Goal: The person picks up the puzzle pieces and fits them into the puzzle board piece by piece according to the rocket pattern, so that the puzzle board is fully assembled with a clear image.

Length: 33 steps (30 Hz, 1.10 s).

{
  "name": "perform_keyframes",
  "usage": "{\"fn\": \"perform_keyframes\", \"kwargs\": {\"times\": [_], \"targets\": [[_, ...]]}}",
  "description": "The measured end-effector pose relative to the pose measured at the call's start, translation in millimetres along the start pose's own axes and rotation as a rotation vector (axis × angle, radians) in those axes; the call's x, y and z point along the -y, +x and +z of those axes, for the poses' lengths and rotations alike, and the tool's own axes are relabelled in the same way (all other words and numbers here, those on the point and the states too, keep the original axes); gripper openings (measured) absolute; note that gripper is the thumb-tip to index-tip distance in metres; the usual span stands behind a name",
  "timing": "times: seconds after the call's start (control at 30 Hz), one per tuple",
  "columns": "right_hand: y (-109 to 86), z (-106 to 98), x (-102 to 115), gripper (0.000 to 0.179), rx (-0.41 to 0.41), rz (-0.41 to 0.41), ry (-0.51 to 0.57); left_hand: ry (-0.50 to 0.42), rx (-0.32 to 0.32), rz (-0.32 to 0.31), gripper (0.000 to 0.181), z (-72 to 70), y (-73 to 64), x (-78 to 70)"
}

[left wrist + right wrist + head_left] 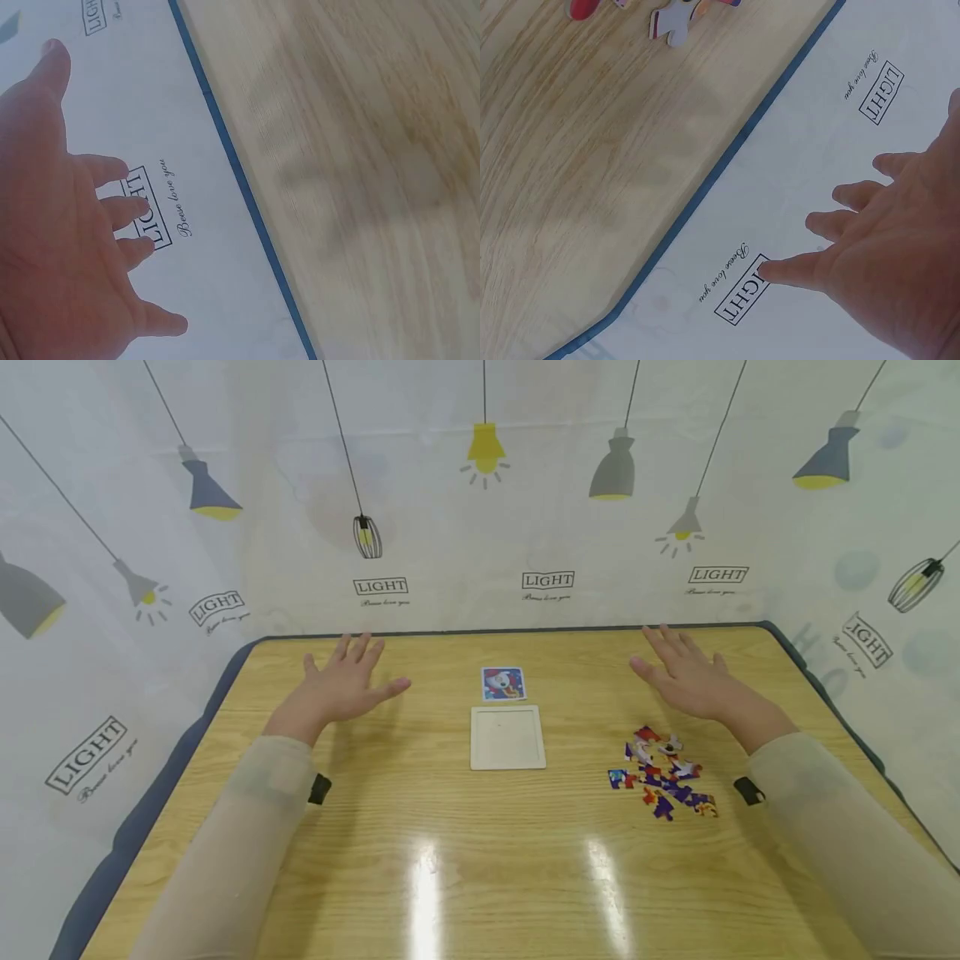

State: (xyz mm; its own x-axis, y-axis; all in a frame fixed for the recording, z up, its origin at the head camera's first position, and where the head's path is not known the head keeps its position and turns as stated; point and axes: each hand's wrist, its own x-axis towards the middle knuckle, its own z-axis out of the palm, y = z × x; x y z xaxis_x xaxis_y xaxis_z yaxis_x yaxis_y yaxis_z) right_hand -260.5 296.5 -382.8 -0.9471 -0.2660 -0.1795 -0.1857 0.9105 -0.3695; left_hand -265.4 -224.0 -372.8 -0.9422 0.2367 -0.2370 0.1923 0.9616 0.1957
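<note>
My left hand hovers over the left part of the table, fingers spread and holding nothing. On the other side my right hand is held up the same way, just beyond a loose heap of jigsaw puzzle pieces. Between the hands lies a white square puzzle frame, with a small picture card right behind it. In the left wrist view the palm shows bare. A few puzzle pieces appear at the top of the right wrist view, apart from the fingers.
The wooden table has a dark blue edging along its back and sides. A white curtain printed with lamps and the word LIGHT surrounds it. Light glares off the table's front part.
</note>
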Motion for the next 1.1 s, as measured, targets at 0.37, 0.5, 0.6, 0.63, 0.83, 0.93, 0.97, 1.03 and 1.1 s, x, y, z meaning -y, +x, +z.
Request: {"fn": "perform_keyframes", "kwargs": {"times": [0.37,0.5,0.6,0.63,0.83,0.93,0.97,1.03,1.1], "targets": [[-2.5,2.1,-3.1,0.091,-0.008,-0.027,-0.009,0.037,0.025,0.078,0.106,16.3,3.6,-22.8],[-1.9,8.1,-9.2,0.09,-0.011,-0.05,0.022,0.069,0.021,0.117,0.104,32.4,5.8,-37.8],[-3.7,13.6,-12.4,0.088,0.003,-0.062,0.064,0.09,0.029,0.147,0.104,45.8,7.9,-49.2],[-4.4,15.1,-13.5,0.087,0.007,-0.068,0.074,0.096,0.034,0.156,0.103,49.2,7.8,-53.3],[-8.1,26.8,-24.4,0.072,0.025,-0.069,0.122,0.128,0.068,0.206,0.106,66.8,8.4,-69.0],[-8.1,34.7,-35.4,0.06,0.04,-0.082,0.172,0.106,0.1,0.208,0.109,73.4,9.6,-73.6],[-7.9,37.4,-39.5,0.056,0.047,-0.081,0.19,0.088,0.111,0.206,0.11,74.9,9.6,-75.3],[-8.5,41.3,-45.8,0.052,0.069,-0.085,0.224,0.047,0.13,0.203,0.112,76.8,9.2,-78.5],[-9.7,44.2,-51.0,0.051,0.095,-0.078,0.246,0.011,0.151,0.204,0.114,77.5,8.3,-81.0]]}}
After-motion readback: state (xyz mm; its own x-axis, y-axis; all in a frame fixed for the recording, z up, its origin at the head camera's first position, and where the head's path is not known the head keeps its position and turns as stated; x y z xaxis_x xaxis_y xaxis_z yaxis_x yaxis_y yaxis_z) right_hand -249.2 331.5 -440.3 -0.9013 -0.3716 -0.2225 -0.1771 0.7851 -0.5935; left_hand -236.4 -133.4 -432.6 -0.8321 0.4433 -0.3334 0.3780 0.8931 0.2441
